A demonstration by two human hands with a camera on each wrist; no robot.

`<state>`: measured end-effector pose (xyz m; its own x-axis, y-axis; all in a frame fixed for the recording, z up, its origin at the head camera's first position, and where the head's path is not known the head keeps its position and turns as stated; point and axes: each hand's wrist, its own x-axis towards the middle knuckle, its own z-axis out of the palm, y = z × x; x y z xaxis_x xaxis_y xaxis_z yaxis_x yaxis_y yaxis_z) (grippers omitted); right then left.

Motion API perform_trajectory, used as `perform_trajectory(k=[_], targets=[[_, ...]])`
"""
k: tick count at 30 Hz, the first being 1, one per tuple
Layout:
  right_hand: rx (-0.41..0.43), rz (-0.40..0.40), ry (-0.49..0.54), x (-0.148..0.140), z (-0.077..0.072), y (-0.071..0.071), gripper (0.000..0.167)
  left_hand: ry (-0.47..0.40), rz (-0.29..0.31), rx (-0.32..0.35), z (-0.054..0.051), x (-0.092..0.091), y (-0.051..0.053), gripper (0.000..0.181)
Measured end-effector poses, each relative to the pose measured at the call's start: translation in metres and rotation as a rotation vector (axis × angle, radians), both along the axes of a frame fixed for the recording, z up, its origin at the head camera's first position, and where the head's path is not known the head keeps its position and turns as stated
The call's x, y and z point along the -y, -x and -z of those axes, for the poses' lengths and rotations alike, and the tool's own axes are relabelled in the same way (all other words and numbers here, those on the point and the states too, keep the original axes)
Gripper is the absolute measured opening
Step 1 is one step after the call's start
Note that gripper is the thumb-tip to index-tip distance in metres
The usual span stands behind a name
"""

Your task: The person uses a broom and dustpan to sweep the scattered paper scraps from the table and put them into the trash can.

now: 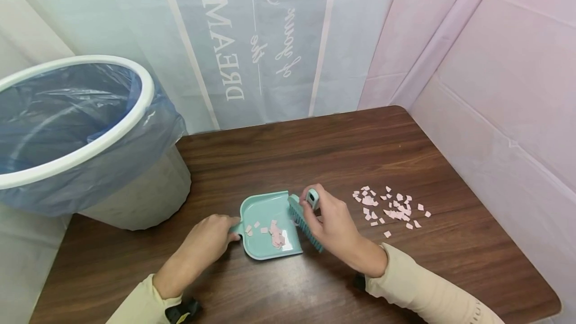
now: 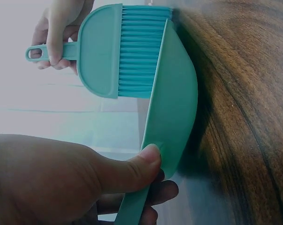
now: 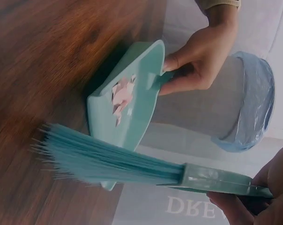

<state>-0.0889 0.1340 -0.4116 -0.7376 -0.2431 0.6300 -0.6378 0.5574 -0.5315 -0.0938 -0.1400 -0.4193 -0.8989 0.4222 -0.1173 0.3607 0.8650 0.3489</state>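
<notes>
My left hand [image 1: 210,238] pinches the handle of a teal dustpan [image 1: 257,207] that sits on the table, its wide edge facing right. In the left wrist view the thumb presses on the pan near its handle. Small pink paper scraps [image 1: 277,236] lie inside the pan. My right hand [image 1: 334,220] grips the handle of a teal brush [image 1: 307,225]. Its bristles [image 3: 104,154] are at the dustpan's open edge, spread at the tips in the right wrist view. More pink paper scraps [image 1: 398,210] lie scattered on the table to the right of the right hand.
A large bin [image 1: 148,189] with a white rim and blue plastic liner stands at the left of the wooden table [image 1: 288,149]. A printed cloth [image 1: 270,39] hangs behind the table, and a pale covered wall [image 1: 508,114] borders the right side.
</notes>
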Motion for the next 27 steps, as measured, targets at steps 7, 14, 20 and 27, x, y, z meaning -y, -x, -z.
perform_trajectory(k=[7, 14, 20, 27], targets=[[0.022, -0.040, 0.169, 0.001, -0.002, 0.002, 0.020, -0.006, -0.004, 0.009, 0.000, 0.001, 0.002, 0.033], [-0.007, 0.021, 0.161, -0.009, -0.005, 0.008, 0.019, -0.011, 0.000, 0.001, 0.000, 0.001, 0.001, 0.028], [-0.026, 0.072, 0.137, -0.017, -0.002, 0.013, 0.018, -0.020, -0.004, -0.001, 0.000, 0.002, 0.001, 0.028], [-0.013, 0.142, 0.084, -0.034, 0.002, 0.013, 0.019, -0.038, -0.006, 0.006, 0.001, 0.003, 0.000, 0.030]])
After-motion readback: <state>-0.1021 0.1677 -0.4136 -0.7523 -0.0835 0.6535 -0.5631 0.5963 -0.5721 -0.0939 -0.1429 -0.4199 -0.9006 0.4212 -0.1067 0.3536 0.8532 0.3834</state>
